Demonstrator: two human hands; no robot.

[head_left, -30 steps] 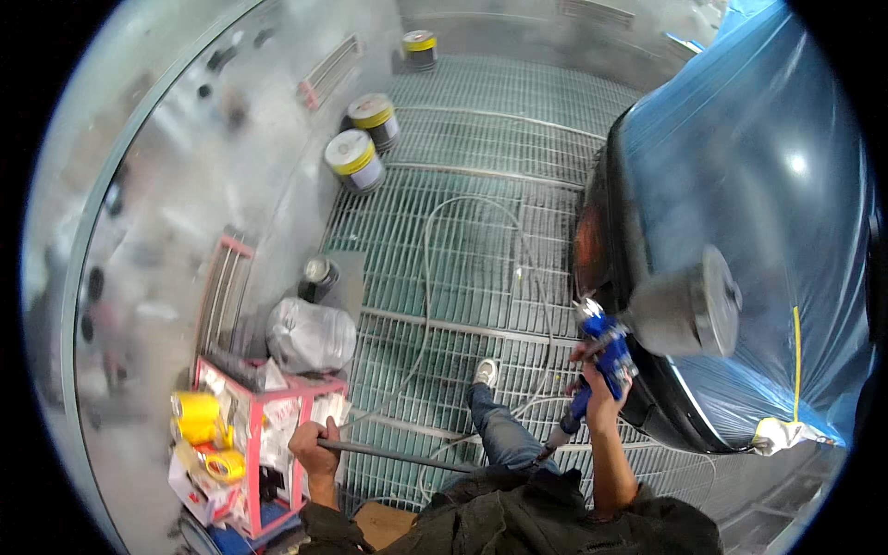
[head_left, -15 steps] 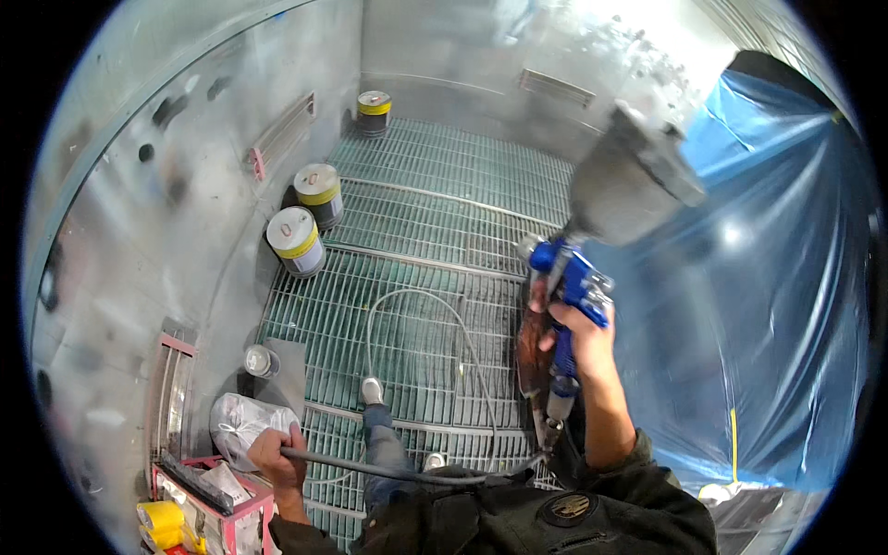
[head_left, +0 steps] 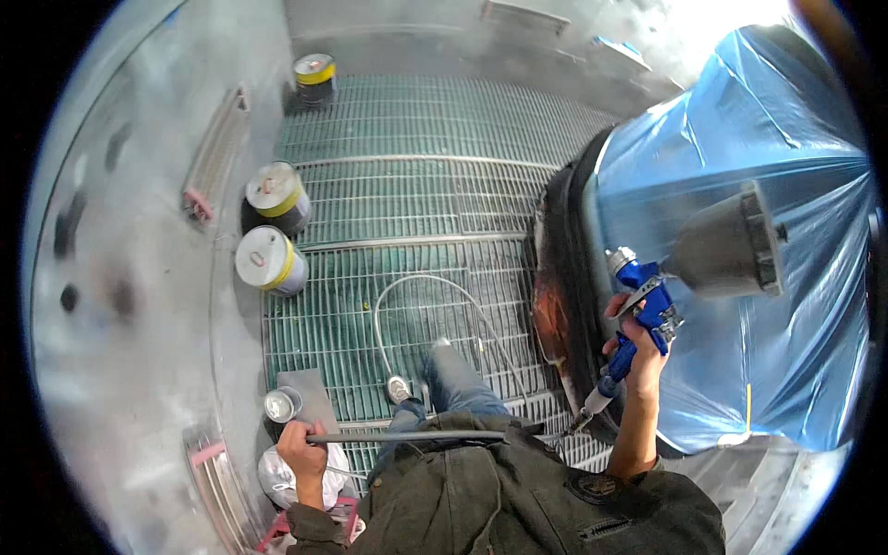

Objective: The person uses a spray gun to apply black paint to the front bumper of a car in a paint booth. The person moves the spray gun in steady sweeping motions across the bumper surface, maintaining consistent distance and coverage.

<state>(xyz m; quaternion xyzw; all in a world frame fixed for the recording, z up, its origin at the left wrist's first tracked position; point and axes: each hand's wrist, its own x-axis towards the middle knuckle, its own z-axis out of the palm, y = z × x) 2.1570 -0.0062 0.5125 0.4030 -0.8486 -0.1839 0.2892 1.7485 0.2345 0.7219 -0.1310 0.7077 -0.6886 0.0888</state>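
My right hand grips the handle of a blue spray gun, its fingers near the trigger. A grey paint cup is fixed to the gun and leans over to the right. From the base of the gun's handle a grey air hose runs left across my front. My left hand is closed around that hose and holds it at waist height. Just beyond the gun stands a large body wrapped in blue plastic sheeting, with a dark curved edge facing the gun.
Pails with yellow bands stand along the left wall. The floor is metal grating, with a loop of thin hose on it. A small can, a white plastic bag and a pink-edged frame are near my left hand.
The spray gun has moved right and lower in view, its cup tipping further right. My left hand still holds the hose, slightly further right. My view has shifted, showing more of the dark edge.
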